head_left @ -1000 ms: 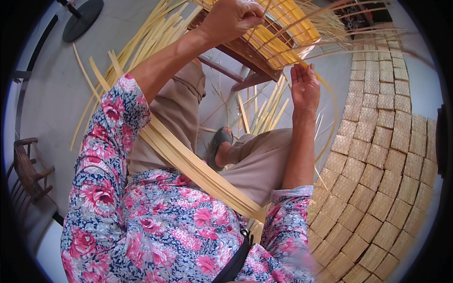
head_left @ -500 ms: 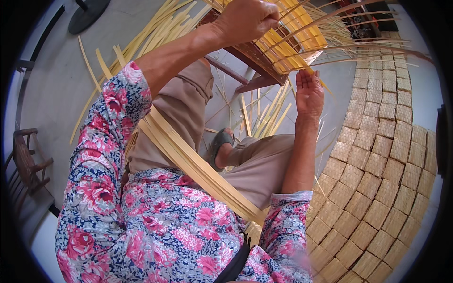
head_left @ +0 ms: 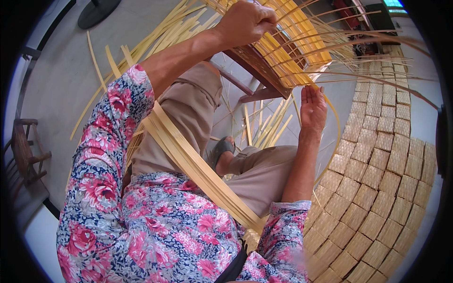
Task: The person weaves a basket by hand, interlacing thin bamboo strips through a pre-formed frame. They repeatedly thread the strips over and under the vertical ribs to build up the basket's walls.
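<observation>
A partly woven basket (head_left: 321, 58) of yellow bamboo strips lies on its side at the top, its long thin stakes fanning out to the right. My left hand (head_left: 247, 21) is closed in a fist against its near left side; what the fingers hold is hidden. At the basket's lower right corner, my right hand (head_left: 313, 107) has its palm up, with fingertips and thumb at a bamboo strip. That yellow bamboo strip (head_left: 338, 123) leaves the corner and curves down behind the right forearm. A bundle of pale, flat bamboo strips (head_left: 196, 162) lies across my lap.
A dark red wooden bench (head_left: 258, 74) supports the basket. Loose strips (head_left: 165, 33) spread over the floor behind and beneath it. Rows of woven straw-coloured blocks (head_left: 373, 177) cover the right side. A small wooden chair (head_left: 29, 153) stands at the left, a round black base (head_left: 98, 13) farther back.
The yellow strip by my right hand now trails in a long loop down to the right; before, only a short end showed. The view has shifted slightly, and both hands stay at the basket.
</observation>
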